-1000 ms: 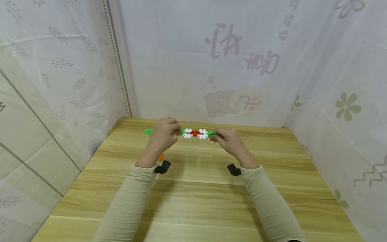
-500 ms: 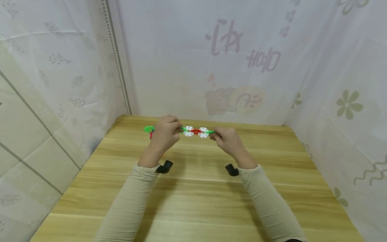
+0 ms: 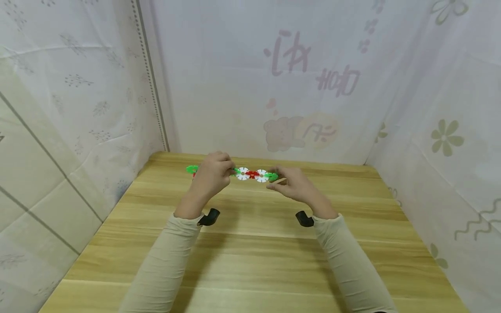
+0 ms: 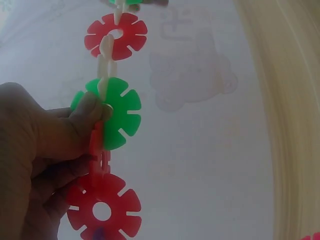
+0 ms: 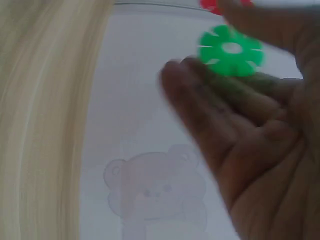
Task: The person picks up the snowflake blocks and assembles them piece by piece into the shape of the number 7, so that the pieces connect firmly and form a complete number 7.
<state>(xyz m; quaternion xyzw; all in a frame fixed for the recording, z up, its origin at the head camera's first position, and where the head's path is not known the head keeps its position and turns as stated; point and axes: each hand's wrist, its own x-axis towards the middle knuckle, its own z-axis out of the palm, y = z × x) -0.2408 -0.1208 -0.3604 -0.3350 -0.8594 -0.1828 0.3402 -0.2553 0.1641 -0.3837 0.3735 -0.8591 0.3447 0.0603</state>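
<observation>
A chain of slotted plastic snowflake discs (image 3: 252,174) stretches sideways between the hands above the table. My left hand (image 3: 212,174) grips it from the left. Its thumb presses a green disc (image 4: 125,107) in the left wrist view, with a red disc (image 4: 122,200) below and white and red ones above. The left part of the chain is mostly hidden behind that hand, though another green disc (image 3: 192,169) shows past it. My right hand (image 3: 295,184) is spread at the right end, fingers straight and thumb apart, around the green end disc (image 5: 240,65).
Wood-grain table (image 3: 250,261) lies under both forearms. Patterned white curtains (image 3: 219,87) enclose its back and sides. Black camera mounts (image 3: 210,217) stick out from both wrists. A pink-red piece (image 4: 314,236) shows at the lower right corner of the left wrist view.
My right hand has let go of the green end disc and its fingers have spread. My left hand keeps its grip in nearly the same place.
</observation>
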